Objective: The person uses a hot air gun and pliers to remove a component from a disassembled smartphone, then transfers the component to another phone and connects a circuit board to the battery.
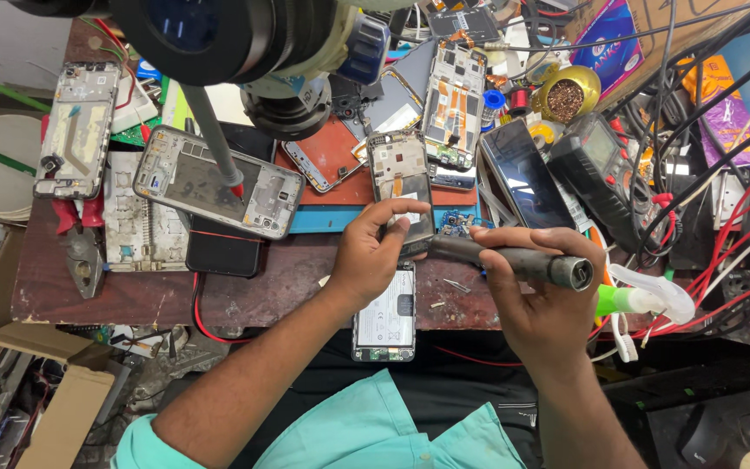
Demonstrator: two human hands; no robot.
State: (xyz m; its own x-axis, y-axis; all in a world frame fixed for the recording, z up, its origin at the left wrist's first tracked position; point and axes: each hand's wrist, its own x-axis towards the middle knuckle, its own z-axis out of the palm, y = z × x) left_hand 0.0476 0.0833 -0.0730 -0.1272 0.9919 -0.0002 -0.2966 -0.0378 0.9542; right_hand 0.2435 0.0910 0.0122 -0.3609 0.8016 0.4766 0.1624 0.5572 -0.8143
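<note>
The left hand's fingers [401, 213] are clamped around the lower end of an opened phone [403, 184], pinning it to the tabletop [245, 291]. The right hand's fingers [514, 239] are wrapped tight on a dark handled tool [514, 259], its tip close beside that phone. As a judgement, steady pressure from the left hand [375, 256] and a low, braced right hand [540, 291] would serve best. Nearer than the phone lies a white phone back [385, 317]. Beyond it, a brass bowl [568, 94] holds coiled wire wool.
</note>
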